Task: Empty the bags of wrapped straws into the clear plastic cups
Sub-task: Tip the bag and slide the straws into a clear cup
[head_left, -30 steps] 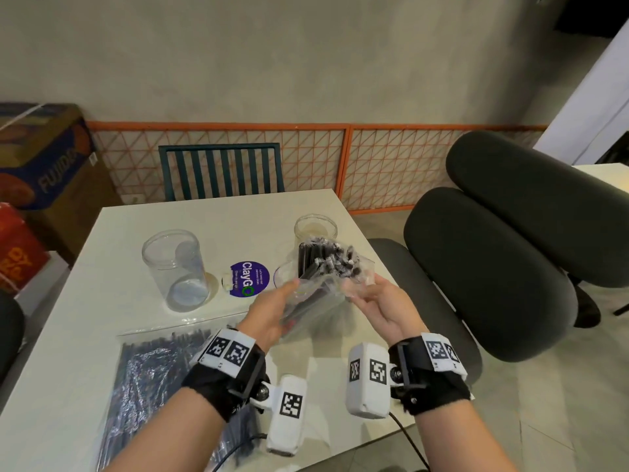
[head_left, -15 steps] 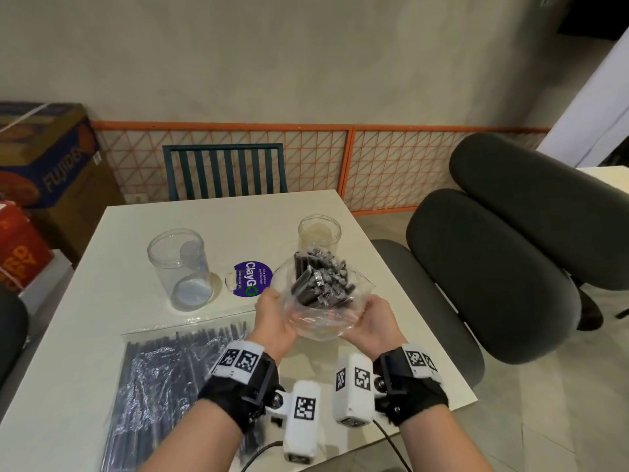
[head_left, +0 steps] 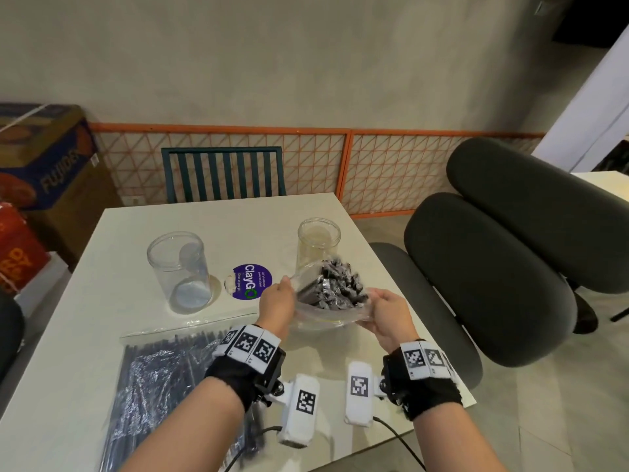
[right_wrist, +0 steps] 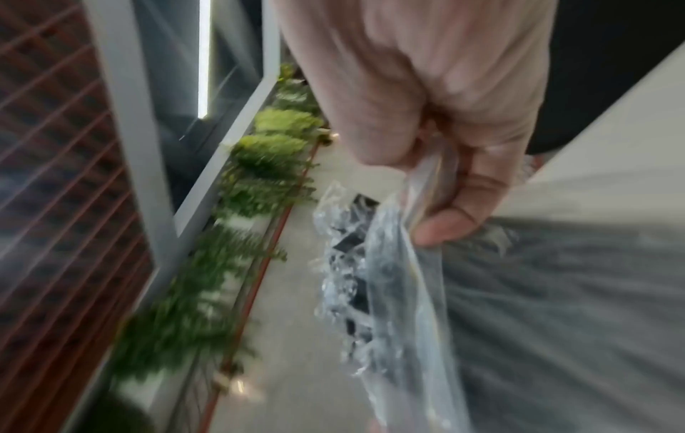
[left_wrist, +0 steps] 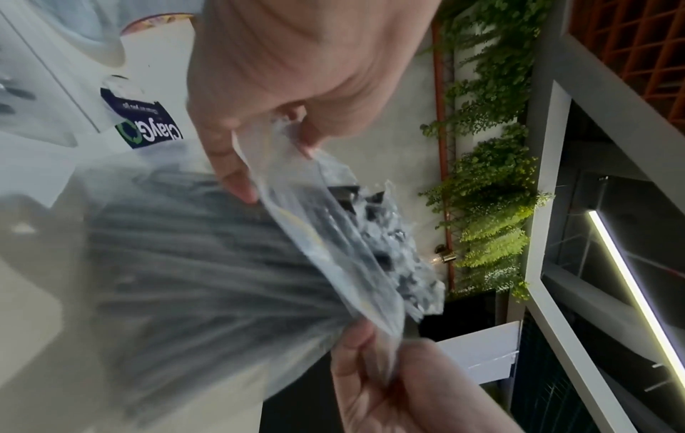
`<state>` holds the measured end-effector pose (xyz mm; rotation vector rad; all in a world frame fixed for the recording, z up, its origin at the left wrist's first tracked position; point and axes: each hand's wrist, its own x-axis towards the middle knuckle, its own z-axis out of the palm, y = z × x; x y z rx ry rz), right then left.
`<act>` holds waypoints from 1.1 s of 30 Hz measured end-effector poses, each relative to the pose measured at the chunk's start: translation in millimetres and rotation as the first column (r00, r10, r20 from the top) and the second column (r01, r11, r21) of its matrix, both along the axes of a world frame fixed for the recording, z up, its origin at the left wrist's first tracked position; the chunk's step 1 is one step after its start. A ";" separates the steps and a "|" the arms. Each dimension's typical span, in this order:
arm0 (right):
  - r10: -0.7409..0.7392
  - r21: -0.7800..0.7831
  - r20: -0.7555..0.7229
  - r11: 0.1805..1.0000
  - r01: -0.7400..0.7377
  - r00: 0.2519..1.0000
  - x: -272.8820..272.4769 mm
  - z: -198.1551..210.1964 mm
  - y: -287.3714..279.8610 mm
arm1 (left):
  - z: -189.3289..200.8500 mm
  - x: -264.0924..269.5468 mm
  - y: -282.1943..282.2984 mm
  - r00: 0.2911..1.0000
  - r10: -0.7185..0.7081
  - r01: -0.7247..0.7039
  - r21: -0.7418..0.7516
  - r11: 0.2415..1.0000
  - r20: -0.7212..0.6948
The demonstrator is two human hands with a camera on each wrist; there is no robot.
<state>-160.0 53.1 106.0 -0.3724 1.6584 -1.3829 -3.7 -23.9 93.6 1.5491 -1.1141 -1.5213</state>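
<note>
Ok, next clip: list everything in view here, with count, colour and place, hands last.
held bag: one, clear, wrapped black straws poking out, above table's near right
flat bag: one, clear, full of black straws, table's near left
wide cup: one, clear, empty, table left
narrow cup: one, clear, behind held bag
sticker: one, purple, between cups
table: one, white
slatted chair: one, teal, behind table
padded chair: one, dark grey, right
boxes: stacked, far left
left hand: pinches bag's left edge
right hand: pinches right edge
</note>
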 end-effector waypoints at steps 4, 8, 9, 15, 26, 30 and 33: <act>-0.082 0.051 0.428 0.996 0.067 0.900 -0.4 -17.4 -8.2 | -8.6 3.2 -13.1 0.982 0.111 -0.075 0.226 0.971 -0.153; 0.142 -0.015 0.250 0.990 -0.143 0.958 5.6 -10.4 -3.5 | -6.2 9.7 -13.7 0.970 0.084 -0.028 0.241 0.970 -0.226; 0.163 0.031 0.134 0.985 -0.169 0.977 6.2 -10.8 -2.9 | -0.3 10.1 -10.0 0.982 0.013 0.024 0.191 0.981 -0.190; 0.218 0.150 -0.229 0.971 -0.187 0.949 15.9 2.1 -2.1 | -6.7 9.8 1.1 0.909 -0.237 0.264 -0.033 0.964 0.342; 0.132 0.153 0.046 0.979 -0.138 0.990 30.0 19.2 3.3 | 5.6 21.4 1.2 0.951 -0.084 0.200 0.384 0.901 -0.298; 0.157 0.128 -0.045 0.980 -0.150 0.987 33.2 23.3 2.8 | 15.0 23.9 -2.0 0.934 -0.129 0.270 0.423 0.865 -0.333; 0.216 0.022 -0.301 0.975 -0.219 0.929 35.6 32.1 0.5 | 19.1 26.2 -1.9 0.888 -0.272 0.416 0.394 0.820 -0.371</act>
